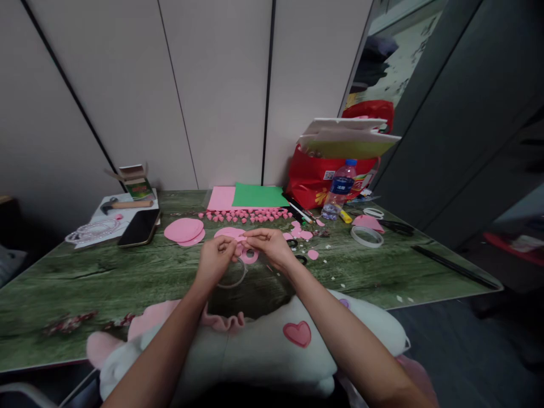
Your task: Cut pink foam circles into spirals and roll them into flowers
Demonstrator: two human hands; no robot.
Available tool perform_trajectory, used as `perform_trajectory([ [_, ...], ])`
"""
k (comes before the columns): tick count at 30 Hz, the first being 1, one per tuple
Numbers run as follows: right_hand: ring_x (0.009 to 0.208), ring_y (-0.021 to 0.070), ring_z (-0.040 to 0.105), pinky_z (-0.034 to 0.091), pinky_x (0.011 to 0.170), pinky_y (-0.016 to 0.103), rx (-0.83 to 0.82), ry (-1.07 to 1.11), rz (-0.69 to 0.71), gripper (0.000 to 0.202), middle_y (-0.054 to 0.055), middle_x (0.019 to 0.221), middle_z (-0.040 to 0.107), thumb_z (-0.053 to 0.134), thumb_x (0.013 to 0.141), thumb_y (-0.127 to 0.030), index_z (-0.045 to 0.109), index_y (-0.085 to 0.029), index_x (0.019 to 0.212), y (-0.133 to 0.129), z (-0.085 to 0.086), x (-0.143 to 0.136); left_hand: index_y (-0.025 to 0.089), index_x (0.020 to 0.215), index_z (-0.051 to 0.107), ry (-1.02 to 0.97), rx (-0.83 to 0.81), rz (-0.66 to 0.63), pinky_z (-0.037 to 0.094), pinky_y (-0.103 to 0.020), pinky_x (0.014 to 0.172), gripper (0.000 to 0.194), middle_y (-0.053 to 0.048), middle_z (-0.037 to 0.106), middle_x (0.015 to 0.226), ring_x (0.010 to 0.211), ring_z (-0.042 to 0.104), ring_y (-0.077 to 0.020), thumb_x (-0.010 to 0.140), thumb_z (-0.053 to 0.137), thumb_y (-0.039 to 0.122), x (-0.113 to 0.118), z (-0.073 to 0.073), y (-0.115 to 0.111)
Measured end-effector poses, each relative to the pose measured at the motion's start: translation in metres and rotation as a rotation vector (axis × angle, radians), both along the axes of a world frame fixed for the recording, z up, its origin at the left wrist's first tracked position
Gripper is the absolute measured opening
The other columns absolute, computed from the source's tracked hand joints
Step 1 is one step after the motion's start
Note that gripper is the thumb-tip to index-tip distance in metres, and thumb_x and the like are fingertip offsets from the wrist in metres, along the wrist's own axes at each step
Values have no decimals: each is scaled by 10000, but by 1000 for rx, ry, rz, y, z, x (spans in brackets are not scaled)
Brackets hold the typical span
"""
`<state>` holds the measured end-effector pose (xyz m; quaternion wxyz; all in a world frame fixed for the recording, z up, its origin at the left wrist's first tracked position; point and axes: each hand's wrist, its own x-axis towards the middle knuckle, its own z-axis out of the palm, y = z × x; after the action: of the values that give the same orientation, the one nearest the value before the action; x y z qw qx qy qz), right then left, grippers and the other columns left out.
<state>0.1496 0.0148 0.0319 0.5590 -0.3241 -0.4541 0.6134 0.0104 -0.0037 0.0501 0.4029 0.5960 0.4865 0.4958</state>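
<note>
Over the middle of the table my left hand (pixel 216 254) and my right hand (pixel 274 246) meet, fingertips pinched together. Between them is a small piece of pink paper (pixel 240 247), largely covered by the fingers. Just below the fingertips lies a pink ring (pixel 250 258). A clear roll of tape (pixel 233 277) rests on the table under my left hand. Behind the hands is a pink paper disc (pixel 227 232), partly hidden. Black scissor handles (pixel 301 260) show beside my right wrist.
Pink discs (pixel 183 229) lie left, near a phone (pixel 139 228) and a hammer (pixel 127 204). Small pink pieces (pixel 246 216) form rows before green paper (pixel 259 196). At right stand a bottle (pixel 339 192) and red bag (pixel 304 178). A plush cushion (pixel 263 351) fills my lap.
</note>
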Motion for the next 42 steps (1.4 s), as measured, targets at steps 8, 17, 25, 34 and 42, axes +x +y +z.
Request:
perform_trajectory([
  [8, 515, 92, 576, 464, 565, 218, 3, -17, -18, 273, 5, 579, 638, 745, 441, -229, 626, -135, 669, 0, 0, 0, 123, 575, 553, 39, 9, -48, 407, -192, 444, 141, -9, 592, 503, 419, 518, -94, 609, 570, 259, 2, 4, -2],
  [17, 538, 112, 582, 475, 611, 257, 32, -4, -30, 269, 10, 588, 642, 740, 450, -264, 650, -140, 672, 1, -3, -1, 119, 610, 569, 28, 16, -49, 418, -207, 467, 165, -14, 599, 528, 436, 529, -104, 611, 574, 284, 1, 3, -2],
  [25, 591, 126, 604, 477, 670, 273, 23, -24, 9, 290, 28, 659, 664, 726, 473, -271, 662, -148, 727, 1, -1, -1, 121, 613, 577, 28, 28, -11, 418, -206, 465, 164, -9, 592, 508, 432, 522, -104, 630, 551, 282, 0, 1, -1],
  [34, 534, 89, 579, 463, 618, 239, 15, -27, 2, 285, 13, 628, 650, 737, 460, -240, 639, -136, 707, 0, -2, -1, 125, 587, 569, 25, 23, -43, 424, -208, 461, 151, -13, 596, 500, 428, 530, -107, 615, 559, 273, 1, 0, 0],
  [42, 509, 96, 562, 459, 586, 245, 51, -46, -26, 270, 0, 563, 627, 742, 437, -256, 647, -141, 663, 3, -5, -1, 129, 588, 557, 35, 14, -57, 423, -211, 479, 155, -13, 596, 507, 445, 539, -110, 615, 557, 282, 2, 1, -1],
])
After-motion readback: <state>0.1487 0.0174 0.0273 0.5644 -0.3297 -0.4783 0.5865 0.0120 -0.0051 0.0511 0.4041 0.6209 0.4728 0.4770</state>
